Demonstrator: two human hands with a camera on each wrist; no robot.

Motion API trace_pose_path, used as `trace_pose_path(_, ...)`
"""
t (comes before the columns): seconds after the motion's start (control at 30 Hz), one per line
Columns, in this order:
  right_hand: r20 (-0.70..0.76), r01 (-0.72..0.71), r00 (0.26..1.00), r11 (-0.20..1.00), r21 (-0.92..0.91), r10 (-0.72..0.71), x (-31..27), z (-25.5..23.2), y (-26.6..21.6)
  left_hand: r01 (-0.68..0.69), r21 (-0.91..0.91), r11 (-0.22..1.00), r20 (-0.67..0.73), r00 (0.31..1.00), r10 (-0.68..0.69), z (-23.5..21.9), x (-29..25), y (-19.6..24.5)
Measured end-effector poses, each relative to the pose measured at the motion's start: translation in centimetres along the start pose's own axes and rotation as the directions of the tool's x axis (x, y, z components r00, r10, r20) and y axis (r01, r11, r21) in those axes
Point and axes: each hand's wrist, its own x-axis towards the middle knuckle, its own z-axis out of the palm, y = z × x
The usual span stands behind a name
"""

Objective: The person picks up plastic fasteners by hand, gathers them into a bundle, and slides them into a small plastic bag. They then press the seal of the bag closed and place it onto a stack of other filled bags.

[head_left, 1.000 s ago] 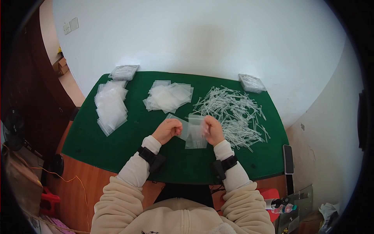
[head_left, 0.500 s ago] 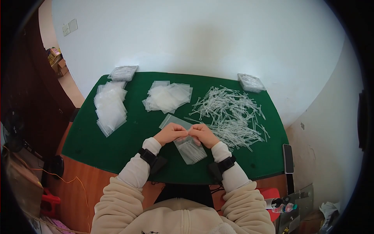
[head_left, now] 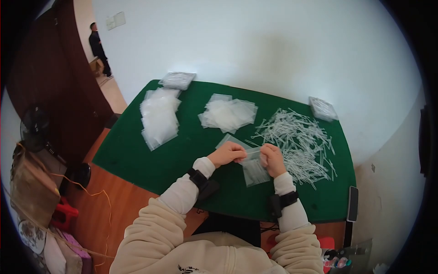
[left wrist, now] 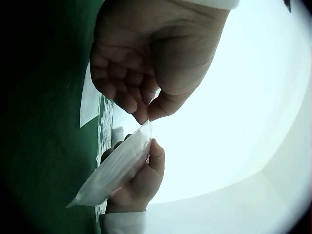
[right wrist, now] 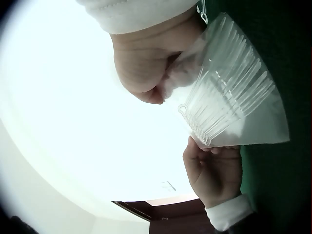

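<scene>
A clear zip bag (head_left: 256,173) hangs between both hands over the table's middle front. In the right wrist view, a bundle of thin clear plastic sticks with looped ends (right wrist: 229,97) lies inside the bag. My left hand (head_left: 228,154) pinches one top corner between thumb and fingers, as the left wrist view shows. At the other end of the top edge, my right hand (head_left: 273,160) grips the bag, its curled fingers partly hidden behind the film. Beyond the left hand, another clear bag (head_left: 226,139) lies flat on the green cloth.
Right of the hands spreads a heap of loose clear sticks (head_left: 299,146). Flat bags form a middle pile (head_left: 228,113) and a left pile (head_left: 159,118). Packed bundles stand at the back left (head_left: 179,80) and back right (head_left: 323,108). A person (head_left: 96,43) stands beyond the doorway.
Both hands met at the bag's top edge, then moved apart along it; earlier the left hand was away from the bag. The head view has turned left, bringing a person in the doorway into sight.
</scene>
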Motion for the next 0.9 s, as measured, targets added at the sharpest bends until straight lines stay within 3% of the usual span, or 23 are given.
trace_pose_path(0.2, -0.056, 0.04, 0.998, 0.99, 0.133, -0.032, 0.3, -1.3, -0.1, 0.021, -0.015, 1.0, -0.039, 0.999, -0.022, -0.8, 0.0, 0.0)
trace_pose_path(0.3, -0.103, 0.051, 0.994, 0.967, 0.248, -0.026, -0.1, -1.1, -0.7, 0.004, -0.225, 0.974, -0.185, 0.982, -0.046, -1.5, 0.0, -0.3)
trace_pose_path(0.4, 0.084, -0.139, 0.987, 0.99, 0.015, 0.138, -0.4, 0.0, -0.6, 0.074, -0.298, 0.952, -0.138, 0.983, -0.12, -1.1, 0.2, -0.4)
trace_pose_path(0.43, 0.082, -0.139, 0.987, 0.99, 0.014, 0.137, -0.4, 0.4, -0.5, 0.109, -0.334, 0.936, -0.112, 0.982, -0.154, -0.8, 0.2, -0.2)
trace_pose_path(0.47, 0.101, -0.116, 0.987, 0.988, -0.098, 0.126, -0.5, 0.7, -0.4, 0.109, -0.335, 0.936, -0.109, 0.982, -0.153, -0.5, 0.1, -0.1)
trace_pose_path(0.53, 0.137, -0.066, 0.984, 0.946, -0.319, 0.114, -0.7, 1.3, -0.1, 0.063, -0.109, 0.992, -0.043, 0.997, -0.068, 0.2, -0.3, 0.0)
trace_pose_path(0.57, 0.127, -0.069, 0.985, 0.945, -0.321, 0.115, -0.8, 1.5, 0.0, 0.031, 0.004, 1.0, 0.001, 1.0, -0.031, 0.6, -0.3, -0.1)
trace_pose_path(0.7, 0.101, 0.023, 0.995, 0.887, -0.461, 0.027, -0.7, 1.5, -0.2, -0.04, 0.175, 0.984, -0.001, 0.999, 0.041, 0.7, -0.2, -0.6)
trace_pose_path(0.9, 0.022, 0.065, 0.998, 0.907, -0.417, -0.062, 0.1, 0.4, 0.7, -0.097, 0.207, 0.973, -0.023, 0.994, 0.104, 0.4, 0.3, -1.2)
